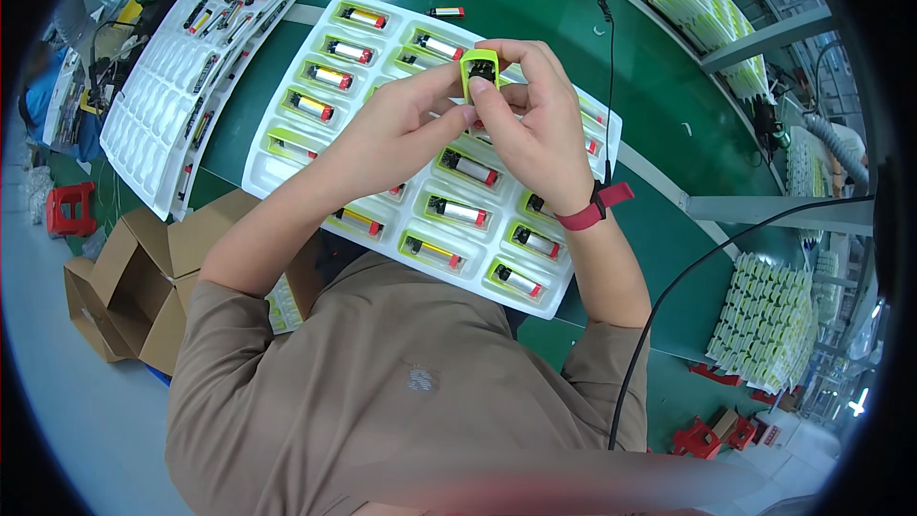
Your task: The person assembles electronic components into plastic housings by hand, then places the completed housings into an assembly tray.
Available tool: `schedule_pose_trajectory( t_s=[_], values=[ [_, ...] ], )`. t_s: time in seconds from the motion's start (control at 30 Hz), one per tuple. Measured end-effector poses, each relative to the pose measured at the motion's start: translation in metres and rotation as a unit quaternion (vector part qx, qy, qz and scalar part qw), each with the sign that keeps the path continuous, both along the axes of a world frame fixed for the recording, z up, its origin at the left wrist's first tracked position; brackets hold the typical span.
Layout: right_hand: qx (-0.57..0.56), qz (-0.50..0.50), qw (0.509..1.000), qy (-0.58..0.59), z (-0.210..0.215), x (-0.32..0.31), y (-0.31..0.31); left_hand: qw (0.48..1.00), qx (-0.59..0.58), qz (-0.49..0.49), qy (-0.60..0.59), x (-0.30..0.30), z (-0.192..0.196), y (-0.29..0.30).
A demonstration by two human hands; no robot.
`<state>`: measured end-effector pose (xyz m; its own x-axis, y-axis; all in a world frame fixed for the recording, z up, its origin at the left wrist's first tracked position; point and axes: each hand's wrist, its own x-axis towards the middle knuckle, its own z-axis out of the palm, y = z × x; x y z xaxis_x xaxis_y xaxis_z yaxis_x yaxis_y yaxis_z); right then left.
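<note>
A small lime-green casing [468, 65] with black parts inside it is held above the white tray. My right hand [540, 124] grips it, thumb pressed against its open face and fingers curled round its far side. From the left, my left hand [387, 134] pinches near the casing's lower left side, fingers and thumb drawn together. Beneath both hands lies the white moulded tray [263, 172]. Its pockets hold several lime-green casings, many with a battery cell [457, 212] with red and black ends lying in them. My forearms and hands hide part of the tray's middle.
Left of the tray stands a second white tray [143, 124] with loose cells. An open cardboard box [153, 277] is at lower left. Loose cells [446, 11] lie on the green table [535, 0]. A black cable [611, 86] hangs beside my right hand. Stacked trays [764, 320] stand at right.
</note>
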<state>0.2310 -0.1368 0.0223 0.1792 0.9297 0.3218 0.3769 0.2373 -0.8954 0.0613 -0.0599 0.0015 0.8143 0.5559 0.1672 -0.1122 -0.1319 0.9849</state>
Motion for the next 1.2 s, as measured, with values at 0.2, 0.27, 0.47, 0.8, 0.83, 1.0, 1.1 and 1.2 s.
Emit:
schedule_pose_trajectory(
  t_s=[0.2,0.27,0.47,0.8,0.83,1.0,1.1,1.2],
  values=[
    [-0.019,0.012,1.0,-0.013,-0.004,0.009,-0.004,0.996,-0.021,0.002,0.082,-0.003,0.023,-0.006],
    [-0.027,0.019,0.999,-0.01,-0.006,0.01,-0.004,0.995,-0.027,0.006,0.093,-0.003,0.024,-0.008],
    [0.021,0.022,0.999,-0.018,-0.012,0.006,-0.006,0.996,0.052,0.045,0.065,-0.003,0.01,-0.012],
    [0.425,-0.023,0.848,-0.315,-0.013,0.018,-0.017,0.78,0.573,0.177,-0.178,0.002,0.018,0.009],
    [0.446,-0.023,0.837,-0.316,-0.015,0.021,-0.014,0.775,0.577,0.18,-0.185,0.003,0.018,0.009],
    [0.468,-0.011,0.824,-0.32,-0.016,0.026,-0.016,0.779,0.563,0.183,-0.209,0.007,0.019,0.006],
    [0.454,-0.012,0.834,-0.314,-0.014,0.023,-0.02,0.786,0.564,0.161,-0.195,0.003,0.021,0.004],
    [0.443,-0.026,0.837,-0.319,-0.016,0.017,-0.02,0.8,0.557,0.152,-0.164,-0.001,0.02,0.0]
  ],
)
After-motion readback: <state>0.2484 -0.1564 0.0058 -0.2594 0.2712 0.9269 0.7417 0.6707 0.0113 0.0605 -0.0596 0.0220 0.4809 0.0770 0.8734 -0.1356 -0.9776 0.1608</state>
